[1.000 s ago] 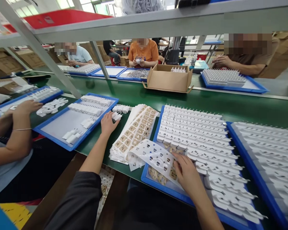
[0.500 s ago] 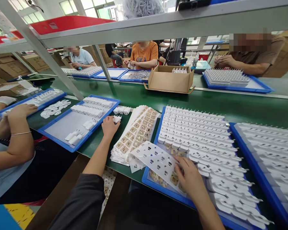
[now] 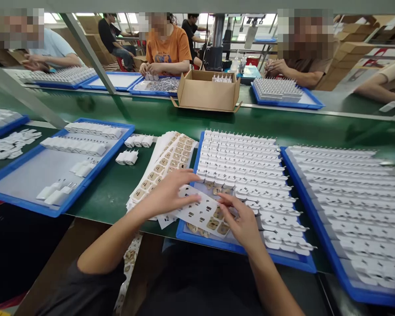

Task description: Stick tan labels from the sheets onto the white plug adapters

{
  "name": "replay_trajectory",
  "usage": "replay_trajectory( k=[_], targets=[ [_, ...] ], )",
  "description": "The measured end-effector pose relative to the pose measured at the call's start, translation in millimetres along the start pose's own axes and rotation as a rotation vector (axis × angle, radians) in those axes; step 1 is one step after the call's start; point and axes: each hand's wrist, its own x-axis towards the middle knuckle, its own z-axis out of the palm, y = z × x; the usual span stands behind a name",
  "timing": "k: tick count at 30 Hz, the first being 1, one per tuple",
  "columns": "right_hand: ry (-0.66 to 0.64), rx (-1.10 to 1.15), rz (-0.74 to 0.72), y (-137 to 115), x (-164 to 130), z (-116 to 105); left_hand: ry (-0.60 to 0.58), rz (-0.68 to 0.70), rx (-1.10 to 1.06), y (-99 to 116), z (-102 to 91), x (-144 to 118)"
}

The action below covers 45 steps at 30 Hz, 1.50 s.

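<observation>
A blue-rimmed rectangular tray (image 3: pixel 210 240) packed with rows of white plastic plug blocks (image 3: pixel 246 164) lies under and beyond my right hand (image 3: pixel 240 217). Beyond my left hand (image 3: pixel 169 191) fans a stack of white paper sheets with tan stickers (image 3: pixel 151 175). One white, slotted paper sheet (image 3: pixel 200 213) lies between my hands, which are apart: left thumb and fingers spread over it, right fingertips at its edge, whether pinching I can't tell. Small tan stickers (image 3: pixel 213 224) remain on it.

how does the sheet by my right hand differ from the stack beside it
The sheet is mostly bare white, its tan stickers at one end; the stack shows rows of them. The sheet overlaps the blue tray; the stack lies on the green table. Both carry tan stickers on white backing.
</observation>
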Motion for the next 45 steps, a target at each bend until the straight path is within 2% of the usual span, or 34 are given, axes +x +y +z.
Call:
replay_trajectory(
  k=[2, 4, 9, 13, 16, 21, 26, 29, 31, 34, 36, 38, 40, 43, 45],
  targets=[
    [0.022, 0.006, -0.060, -2, 0, -1, -0.158, 0.060, -0.051, 26, 13.2, 10],
    [0.046, 0.020, -0.120, -5, -1, -2, -0.268, 0.063, -0.125, 37, 21.6, 20],
    [0.134, 0.033, -0.234, -5, -6, -6, -0.382, -0.096, -0.436, 34, 22.8, 32],
    [0.135, -0.007, -0.285, -3, -9, -7, -0.425, -0.130, -0.583, 30, 24.2, 32],
    [0.139, -0.025, -0.329, -4, -8, -7, -0.402, -0.135, -0.644, 29, 29.6, 31],
    [0.178, -0.071, -0.397, -5, -7, -7, -0.407, -0.173, -0.666, 26, 35.2, 31],
    [0.200, -0.050, -0.380, -2, -12, -11, -0.422, -0.201, -0.625, 22, 36.3, 34],
    [0.238, 0.066, -0.298, -1, -18, -15, -0.390, -0.201, -0.507, 20, 42.7, 35],
    [0.289, 0.126, -0.230, 1, -21, -15, -0.338, -0.142, -0.336, 19, 50.2, 34],
    [0.342, 0.135, -0.132, 5, -25, -14, -0.194, 0.000, -0.019, 17, 61.3, 31],
    [0.348, 0.127, -0.088, 8, -25, -12, -0.049, 0.052, 0.156, 15, 64.7, 32],
    [0.348, 0.107, -0.079, 9, -26, -10, 0.116, 0.024, 0.314, 11, 65.0, 36],
    [0.345, 0.064, -0.087, 9, -25, -9, 0.222, -0.048, 0.454, 6, 64.7, 42],
    [0.317, -0.004, -0.100, 7, -25, -9, 0.227, -0.101, 0.561, -2, 67.8, 49],
    [0.302, -0.022, -0.109, 5, -24, -8, 0.227, -0.105, 0.545, -5, 71.0, 51]
  ],
)
